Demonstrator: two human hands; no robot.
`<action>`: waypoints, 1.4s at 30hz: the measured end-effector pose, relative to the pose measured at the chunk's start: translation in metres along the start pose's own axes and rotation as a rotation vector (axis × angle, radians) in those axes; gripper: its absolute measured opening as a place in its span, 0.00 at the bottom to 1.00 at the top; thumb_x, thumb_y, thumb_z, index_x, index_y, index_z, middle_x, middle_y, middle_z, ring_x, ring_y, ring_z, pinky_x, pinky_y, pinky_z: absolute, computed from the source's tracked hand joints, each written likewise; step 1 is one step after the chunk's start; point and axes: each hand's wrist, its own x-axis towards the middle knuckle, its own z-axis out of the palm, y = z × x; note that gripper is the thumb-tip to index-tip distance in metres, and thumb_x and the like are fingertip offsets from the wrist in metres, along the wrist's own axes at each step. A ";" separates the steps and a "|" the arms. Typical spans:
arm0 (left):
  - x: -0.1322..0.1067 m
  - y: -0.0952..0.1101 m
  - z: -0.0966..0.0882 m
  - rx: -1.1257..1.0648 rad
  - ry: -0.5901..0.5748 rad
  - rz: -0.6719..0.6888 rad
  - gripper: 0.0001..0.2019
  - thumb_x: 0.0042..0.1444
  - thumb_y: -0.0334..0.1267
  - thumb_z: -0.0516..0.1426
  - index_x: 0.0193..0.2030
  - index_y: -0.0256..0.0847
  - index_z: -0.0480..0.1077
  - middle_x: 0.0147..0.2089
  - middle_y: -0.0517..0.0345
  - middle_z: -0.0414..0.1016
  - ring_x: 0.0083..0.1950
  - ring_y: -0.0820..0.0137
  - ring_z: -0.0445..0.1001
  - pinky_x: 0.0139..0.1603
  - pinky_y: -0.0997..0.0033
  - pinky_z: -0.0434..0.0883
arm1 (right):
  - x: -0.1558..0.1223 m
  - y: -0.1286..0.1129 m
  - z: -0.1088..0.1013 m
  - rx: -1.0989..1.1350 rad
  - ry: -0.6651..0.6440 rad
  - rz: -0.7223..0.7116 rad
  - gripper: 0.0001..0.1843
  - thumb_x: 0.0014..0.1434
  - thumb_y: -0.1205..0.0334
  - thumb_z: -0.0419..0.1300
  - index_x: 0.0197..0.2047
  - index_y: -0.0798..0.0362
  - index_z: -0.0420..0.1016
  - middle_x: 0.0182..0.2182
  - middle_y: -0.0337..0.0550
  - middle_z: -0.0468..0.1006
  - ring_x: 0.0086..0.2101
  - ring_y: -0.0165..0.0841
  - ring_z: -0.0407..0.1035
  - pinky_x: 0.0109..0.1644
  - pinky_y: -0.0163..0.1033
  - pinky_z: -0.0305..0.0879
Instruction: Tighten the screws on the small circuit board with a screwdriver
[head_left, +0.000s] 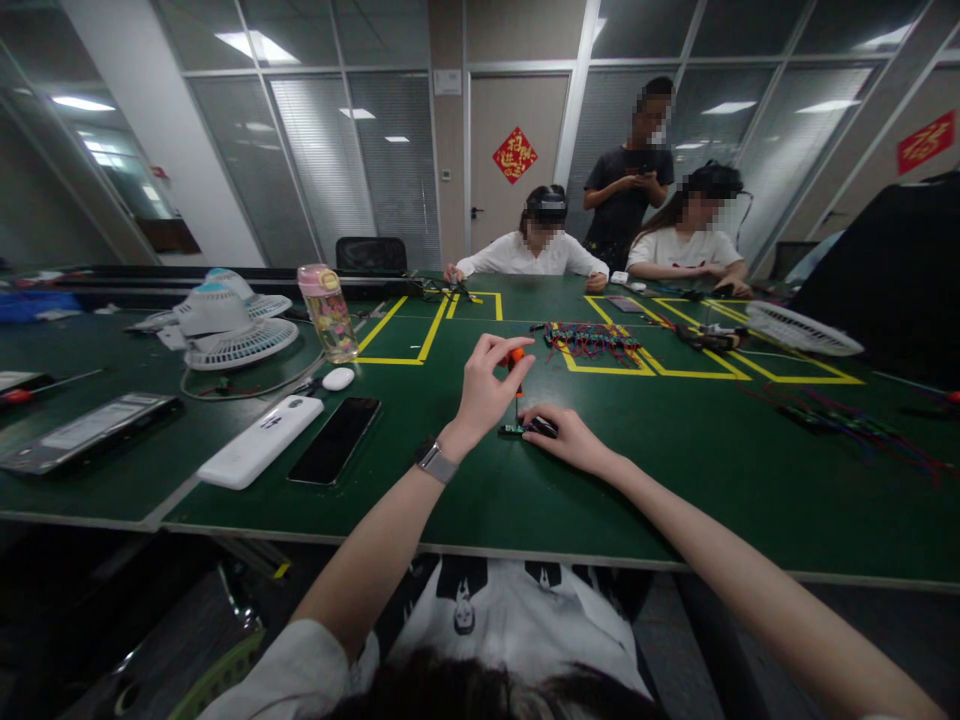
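My left hand [486,388], with a watch on its wrist, is closed around the orange handle of a small screwdriver [515,362] held upright. The screwdriver's tip points down at a small dark component [517,430] lying on the green table [675,480]. My right hand [564,436] rests on the table with its fingers pinched on that component, holding it in place. A pile of coloured wires [592,340] lies just beyond, inside a yellow-taped rectangle.
To the left lie a black phone [335,440], a white power bank [261,441], a white mouse [338,379], a bottle [327,312] and desk fans [232,330]. Another fan [802,328] and wires lie at the right. Three people are at the far side.
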 end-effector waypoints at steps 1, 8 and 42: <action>0.000 0.000 0.000 0.001 -0.007 -0.004 0.09 0.59 0.36 0.56 0.46 0.42 0.74 0.38 0.58 0.67 0.38 0.73 0.68 0.42 0.73 0.68 | 0.000 0.000 0.000 -0.002 0.000 0.001 0.06 0.56 0.62 0.61 0.39 0.51 0.72 0.43 0.44 0.79 0.44 0.38 0.73 0.51 0.45 0.66; 0.000 -0.001 -0.002 -0.104 -0.081 -0.003 0.16 0.65 0.32 0.46 0.55 0.42 0.68 0.49 0.53 0.73 0.50 0.70 0.71 0.52 0.68 0.67 | 0.000 0.000 0.000 0.002 -0.006 0.015 0.06 0.56 0.62 0.61 0.38 0.51 0.71 0.43 0.45 0.78 0.45 0.38 0.72 0.51 0.45 0.66; 0.000 0.001 -0.003 -0.028 -0.039 -0.050 0.11 0.63 0.36 0.51 0.48 0.42 0.72 0.41 0.55 0.69 0.42 0.71 0.70 0.44 0.72 0.68 | 0.000 0.002 0.001 -0.001 0.008 0.000 0.06 0.56 0.62 0.61 0.39 0.51 0.74 0.44 0.45 0.79 0.45 0.38 0.73 0.52 0.45 0.66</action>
